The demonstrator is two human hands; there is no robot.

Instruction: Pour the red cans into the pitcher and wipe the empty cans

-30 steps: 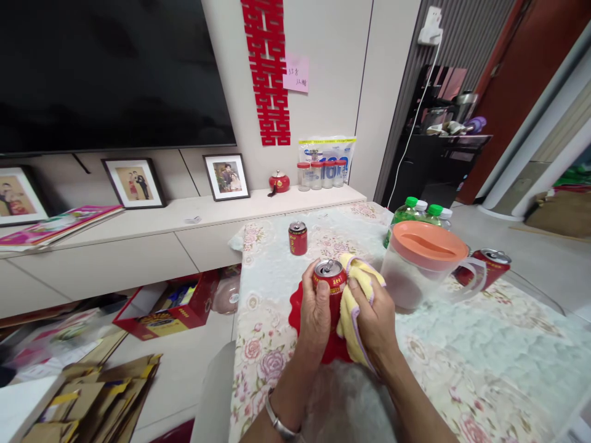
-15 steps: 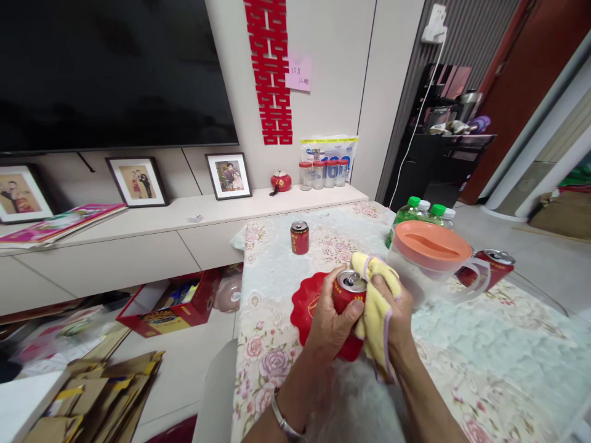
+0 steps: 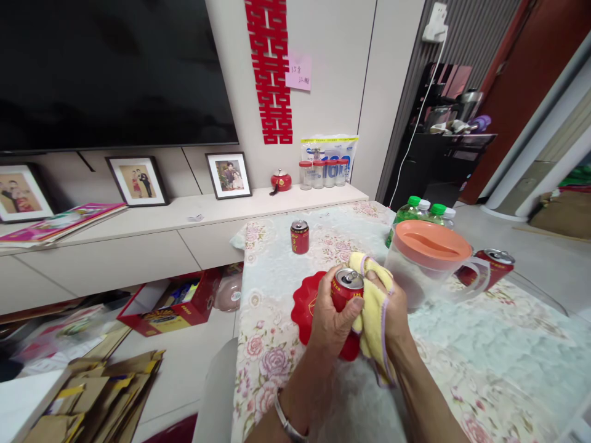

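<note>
My left hand point(image 3: 331, 315) is wrapped round a red drink can point(image 3: 347, 287), holding it upright above a red scalloped plate point(image 3: 305, 303) on the table. My right hand point(image 3: 393, 311) grips a yellow cloth point(image 3: 373, 307) and presses it against the can's right side. The can's top shows an opened tab. A second red can point(image 3: 300, 237) stands farther back on the floral tablecloth point(image 3: 462, 344).
A clear jug with an orange lid point(image 3: 427, 258) stands right of my hands, green-capped bottles point(image 3: 409, 212) and a lying red can point(image 3: 492, 264) behind it. A TV console with photo frames point(image 3: 228, 175) lies beyond; cardboard and boxes point(image 3: 92, 394) cover the floor left.
Both hands and the can have shifted to the right, from over the plate's middle toward the jug. The cloth now covers the can's right side lower down.
</note>
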